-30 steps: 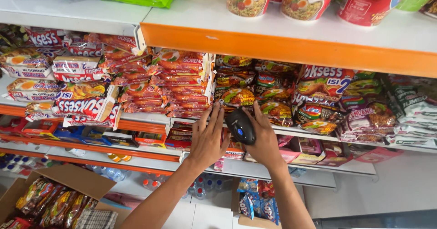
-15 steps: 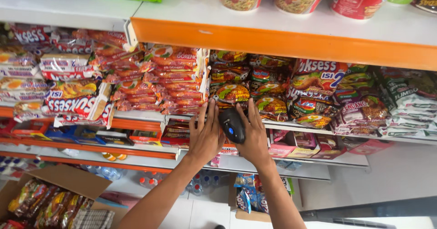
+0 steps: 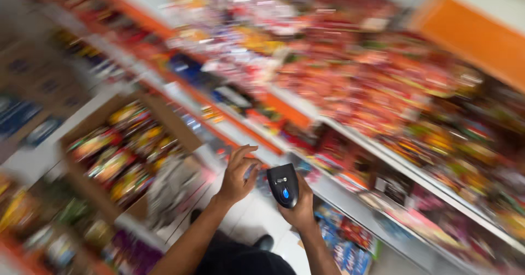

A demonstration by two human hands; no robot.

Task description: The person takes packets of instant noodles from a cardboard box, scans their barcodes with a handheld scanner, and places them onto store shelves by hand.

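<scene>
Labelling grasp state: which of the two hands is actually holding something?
The right hand: its fingers wrap a black handheld scanner with a blue button. The left hand holds nothing, fingers spread open beside the scanner, above an open cardboard box of packets.

A black handheld scanner (image 3: 283,184) with a small blue light on its face is seen in the right hand (image 3: 299,212). The shelf edges (image 3: 350,138) are finished in white with orange strips, and an orange panel (image 3: 476,42) is noted at upper right. The packets on the shelves (image 3: 383,89) are recorded as mostly red and orange, with yellow and green patches; patterns are lost to blur. A brown cardboard box (image 3: 158,111) is filled with packets (image 3: 117,154) in red, yellow and green. Blue packets (image 3: 344,247) are seen low down. The floor (image 3: 257,215) is white-tiled. A dark shoe (image 3: 265,243) is visible.
</scene>
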